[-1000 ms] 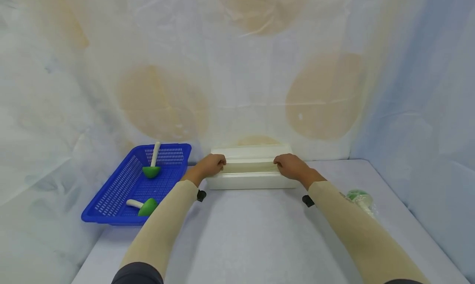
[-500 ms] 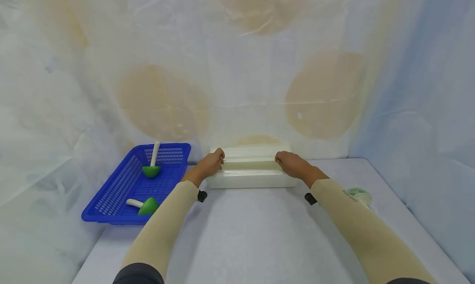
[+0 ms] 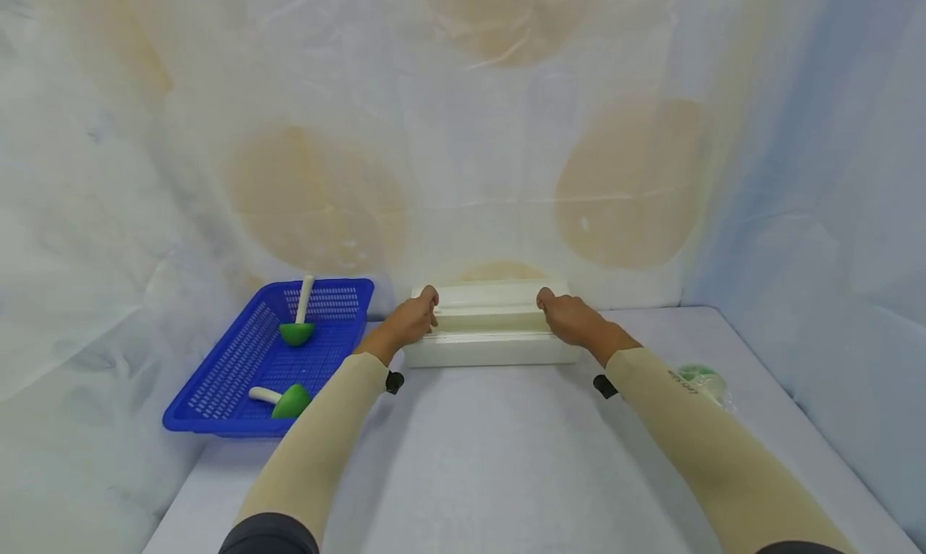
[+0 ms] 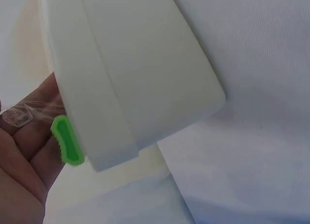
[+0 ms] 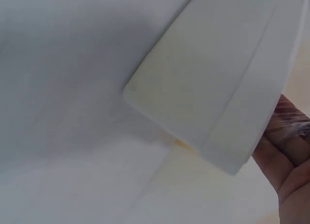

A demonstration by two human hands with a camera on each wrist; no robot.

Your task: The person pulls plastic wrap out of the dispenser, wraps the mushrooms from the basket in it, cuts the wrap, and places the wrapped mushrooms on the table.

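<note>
A white cling film dispenser (image 3: pixel 492 353) stands on the table near the back wall, lid tipped back. My left hand (image 3: pixel 414 318) is at its left end and pinches a gathered corner of clear cling film (image 4: pixel 41 111). At the right end, my right hand (image 3: pixel 571 319) pinches the film's other corner, bunched and shiny at the fingers in the right wrist view. Between both hands the film spans the dispenser's opening. A green slide cutter (image 4: pixel 68 140) sticks out at the dispenser's left end, beside the left hand's fingers.
At the left, a blue plastic basket (image 3: pixel 217 369) holds two green-capped, white-stemmed toy mushrooms (image 3: pixel 295 333). A clear-wrapped green and white item (image 3: pixel 703 379) lies right, partly behind the right sleeve. Sheeting (image 3: pixel 492 136) walls the table on several sides.
Both hands have risen slightly above the dispenser, still pinching the film. The right hand has also shifted a little to the right. The dispenser and basket stay in place.
</note>
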